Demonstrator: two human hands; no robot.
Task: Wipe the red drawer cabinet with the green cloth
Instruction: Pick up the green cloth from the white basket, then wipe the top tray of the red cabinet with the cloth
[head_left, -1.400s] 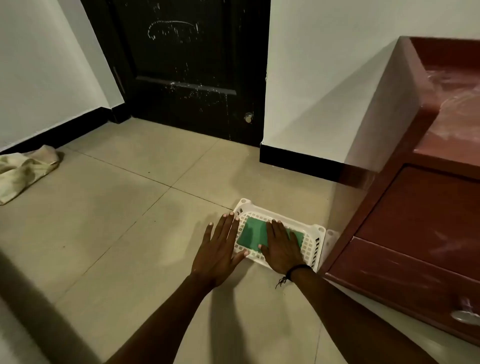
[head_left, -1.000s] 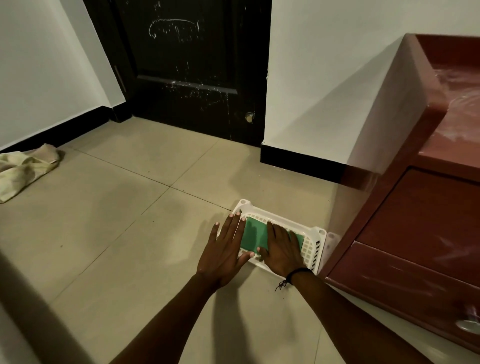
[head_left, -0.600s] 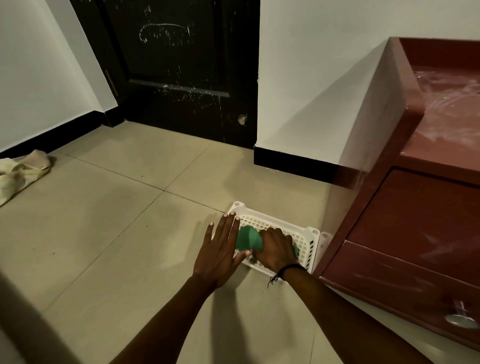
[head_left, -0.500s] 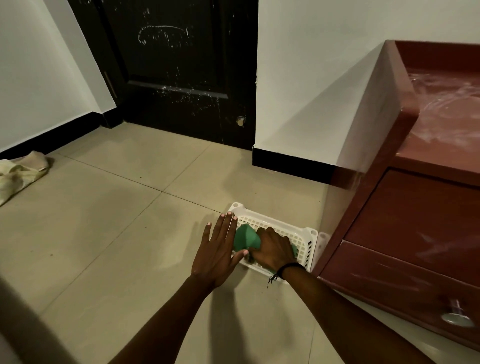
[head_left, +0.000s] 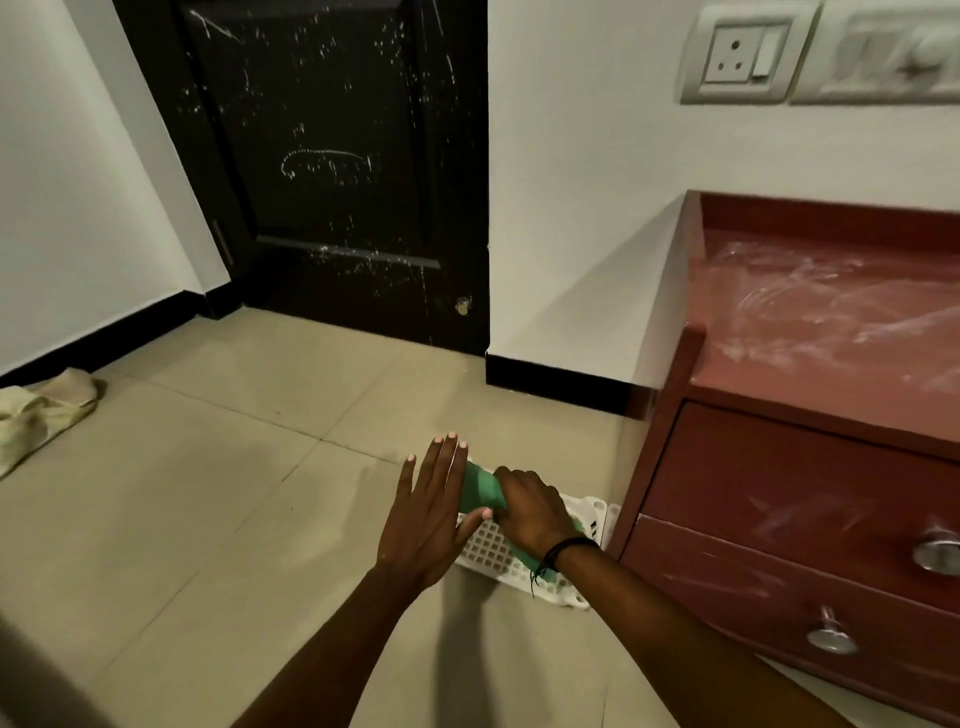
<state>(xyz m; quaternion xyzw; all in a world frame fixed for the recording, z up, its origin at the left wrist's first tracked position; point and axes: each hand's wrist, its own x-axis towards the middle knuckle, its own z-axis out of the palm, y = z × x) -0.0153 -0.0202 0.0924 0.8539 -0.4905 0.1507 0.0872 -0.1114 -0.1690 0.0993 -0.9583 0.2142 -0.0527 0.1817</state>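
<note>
Right hand (head_left: 530, 512) closed around the green cloth (head_left: 479, 488), bunched above the white plastic basket (head_left: 498, 553) on the tiled floor (head_left: 208, 493), just left of the red drawer cabinet (head_left: 810, 467). Left hand (head_left: 428, 512) flat, fingers spread, its grip empty, thumb touching the cloth. Cabinet top streaked white.

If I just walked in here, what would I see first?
Probably the two hands low in the middle: the right hand grips a bunched green cloth over a white basket on the floor, while the left hand is open flat beside it. On the right stands the red drawer cabinet, its top streaked with whitish smears. Behind is a scratched black door.
</note>
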